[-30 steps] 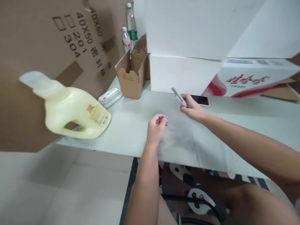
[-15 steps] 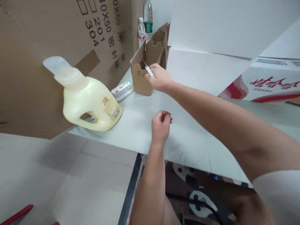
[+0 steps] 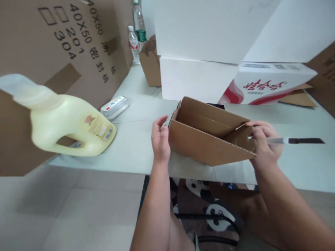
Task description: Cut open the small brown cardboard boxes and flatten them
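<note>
A small brown cardboard box lies tilted on the pale table in front of me, its open top facing up. My left hand rests open against the box's left end, fingers upright. My right hand grips the box's right end flap and also holds a pen that points to the right.
A pale yellow detergent jug lies on its side at the left. A small white packet sits behind it. Large brown carton, white boxes, a red-printed box, two water bottles and another small cardboard box line the back.
My right hand took a small cardboard box from the stack at the back and brought it to the table's front, pen still held. My left hand opened and met the box.
</note>
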`<state>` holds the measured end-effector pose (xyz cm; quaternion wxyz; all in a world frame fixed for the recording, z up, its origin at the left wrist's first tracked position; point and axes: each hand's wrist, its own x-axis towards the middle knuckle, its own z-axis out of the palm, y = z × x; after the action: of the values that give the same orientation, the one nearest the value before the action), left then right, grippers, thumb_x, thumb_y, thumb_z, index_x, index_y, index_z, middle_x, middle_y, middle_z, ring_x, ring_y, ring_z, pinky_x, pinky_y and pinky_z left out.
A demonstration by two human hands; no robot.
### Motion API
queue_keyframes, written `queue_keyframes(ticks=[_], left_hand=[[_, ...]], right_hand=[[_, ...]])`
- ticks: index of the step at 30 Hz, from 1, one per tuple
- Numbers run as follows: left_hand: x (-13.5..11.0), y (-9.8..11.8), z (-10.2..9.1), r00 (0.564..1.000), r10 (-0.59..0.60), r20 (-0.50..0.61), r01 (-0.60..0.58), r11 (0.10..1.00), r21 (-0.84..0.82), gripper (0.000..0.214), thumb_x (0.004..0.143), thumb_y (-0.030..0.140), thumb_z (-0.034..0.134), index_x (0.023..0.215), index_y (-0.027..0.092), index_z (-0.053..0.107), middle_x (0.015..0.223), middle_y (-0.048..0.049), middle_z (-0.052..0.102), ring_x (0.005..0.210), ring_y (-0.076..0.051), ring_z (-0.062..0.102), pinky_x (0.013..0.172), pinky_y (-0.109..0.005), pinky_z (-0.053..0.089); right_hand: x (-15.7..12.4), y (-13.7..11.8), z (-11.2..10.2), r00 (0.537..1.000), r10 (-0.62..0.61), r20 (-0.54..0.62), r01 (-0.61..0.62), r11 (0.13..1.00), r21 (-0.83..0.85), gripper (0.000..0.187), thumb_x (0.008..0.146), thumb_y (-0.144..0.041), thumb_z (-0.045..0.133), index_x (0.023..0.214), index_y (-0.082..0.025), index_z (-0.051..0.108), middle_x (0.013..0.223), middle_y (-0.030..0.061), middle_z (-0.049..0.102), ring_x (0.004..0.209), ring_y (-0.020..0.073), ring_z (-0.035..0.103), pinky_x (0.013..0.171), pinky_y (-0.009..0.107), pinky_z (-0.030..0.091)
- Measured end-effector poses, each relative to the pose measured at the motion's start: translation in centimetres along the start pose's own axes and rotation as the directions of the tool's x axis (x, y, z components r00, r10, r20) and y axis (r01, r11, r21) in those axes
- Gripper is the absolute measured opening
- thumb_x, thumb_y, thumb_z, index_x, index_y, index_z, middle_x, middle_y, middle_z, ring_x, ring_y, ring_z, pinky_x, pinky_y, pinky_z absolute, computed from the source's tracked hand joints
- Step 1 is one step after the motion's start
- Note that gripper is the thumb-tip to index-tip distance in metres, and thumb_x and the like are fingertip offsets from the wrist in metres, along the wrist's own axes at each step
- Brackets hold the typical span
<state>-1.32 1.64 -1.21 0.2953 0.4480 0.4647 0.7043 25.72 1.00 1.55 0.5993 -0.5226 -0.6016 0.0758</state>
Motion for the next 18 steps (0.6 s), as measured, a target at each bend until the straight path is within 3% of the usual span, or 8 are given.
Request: queue_keyframes(ticks=[2,4,6,9,14,18], left_hand=[[-0.6,-0.1,1.6,0.981,-0.005,0.196,0.011,1.0,-0.025,0.049,0.093,0.061,0.053,0.121,0.023,0.063,0.125,-0.0121,0.068,0.123,-0.027,0.061,0.106,-0.041,0.047],[-1.1,-0.4,3.1,0.965,-0.003,0.264,0.009,1.0,-0.022,0.056,0.091,0.065,0.055,0.127,0.023,0.063,0.13,-0.0128,0.068,0.125,-0.029,0.061,0.107,-0.042,0.048],[-1.4,-0.7,4.4,0.957,0.008,0.29,-0.004,1.0,-0.014,0.059,0.09,0.066,0.057,0.132,0.024,0.062,0.135,-0.0124,0.066,0.128,-0.029,0.06,0.108,-0.043,0.047],[-1.5,-1.2,5.7,0.957,0.037,0.289,-0.032,0.999,-0.02,0.056,0.088,0.065,0.06,0.128,0.026,0.065,0.133,-0.0109,0.068,0.126,-0.03,0.062,0.107,-0.044,0.049],[-1.3,-1.5,7.1,0.964,0.074,0.255,-0.1,0.991,0.088,0.053,0.083,0.07,0.061,0.103,0.023,0.075,0.122,-0.0114,0.073,0.122,-0.031,0.065,0.106,-0.048,0.05],[-1.4,-2.0,7.9,0.977,0.124,0.175,-0.154,0.974,0.166,0.061,0.083,0.079,0.052,0.08,0.023,0.075,0.1,-0.0096,0.076,0.108,-0.029,0.07,0.102,-0.049,0.052]], right_hand=[[-1.3,1.4,-1.6,0.999,0.046,-0.02,-0.044,0.994,0.096,0.021,0.092,-0.037,0.06,0.073,-0.026,0.063,0.107,0.0045,0.074,0.11,0.0272,0.068,0.107,0.055,0.048],[-1.9,2.5,-2.4,0.997,0.078,0.01,-0.078,0.98,0.181,0.014,0.093,-0.04,0.06,0.091,-0.029,0.067,0.128,0.0043,0.071,0.128,0.0272,0.062,0.113,0.056,0.045],[-2.1,3.2,-2.9,0.992,0.107,0.072,-0.12,0.973,0.198,0.021,0.095,-0.044,0.057,0.107,-0.031,0.069,0.142,0.0045,0.064,0.14,0.0272,0.054,0.117,0.056,0.042],[-2.1,4.3,-3.8,0.981,0.116,0.156,-0.145,0.971,0.189,0.029,0.097,-0.046,0.055,0.119,-0.034,0.07,0.149,0.0032,0.06,0.144,0.0274,0.05,0.12,0.055,0.04],[-2.5,5.7,-4.9,0.975,0.064,0.211,-0.113,0.966,0.231,0.038,0.097,-0.052,0.054,0.13,-0.036,0.065,0.149,0.0022,0.06,0.15,0.027,0.043,0.124,0.057,0.035],[-2.8,6.0,-5.4,0.971,0.042,0.236,-0.11,0.952,0.285,0.035,0.096,-0.057,0.051,0.113,-0.032,0.07,0.14,0.0035,0.067,0.147,0.0302,0.046,0.126,0.063,0.027]])
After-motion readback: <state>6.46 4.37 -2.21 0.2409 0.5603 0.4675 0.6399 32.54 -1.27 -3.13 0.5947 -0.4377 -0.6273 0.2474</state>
